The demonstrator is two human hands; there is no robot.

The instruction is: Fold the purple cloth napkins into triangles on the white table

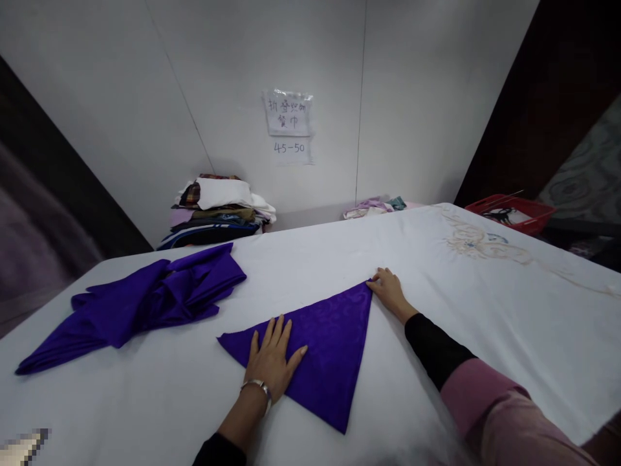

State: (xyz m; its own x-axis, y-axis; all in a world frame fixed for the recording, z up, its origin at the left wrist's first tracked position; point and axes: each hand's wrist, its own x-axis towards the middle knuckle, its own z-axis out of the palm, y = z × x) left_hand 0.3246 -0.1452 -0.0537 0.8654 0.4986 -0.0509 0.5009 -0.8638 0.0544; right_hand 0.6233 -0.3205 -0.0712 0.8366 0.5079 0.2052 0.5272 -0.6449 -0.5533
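A purple cloth napkin (327,349), folded into a triangle, lies on the white-covered table (160,401). My left hand (272,359) rests flat on its left part, fingers spread, with a silver bracelet at the wrist. At the napkin's upper right corner, my right hand (388,291) pinches the fabric between thumb and fingers. One point of the triangle faces left and another points down toward me. To the left lies a loose, crumpled heap of purple cloth (140,304), apart from both hands.
Folded clothes (218,210) are stacked behind the table's far edge, near the wall. A smaller pile of fabric (371,207) sits farther right. A red basket (519,213) holds dark-handled items at the far right. Paper signs (290,126) with handwriting hang on the wall.
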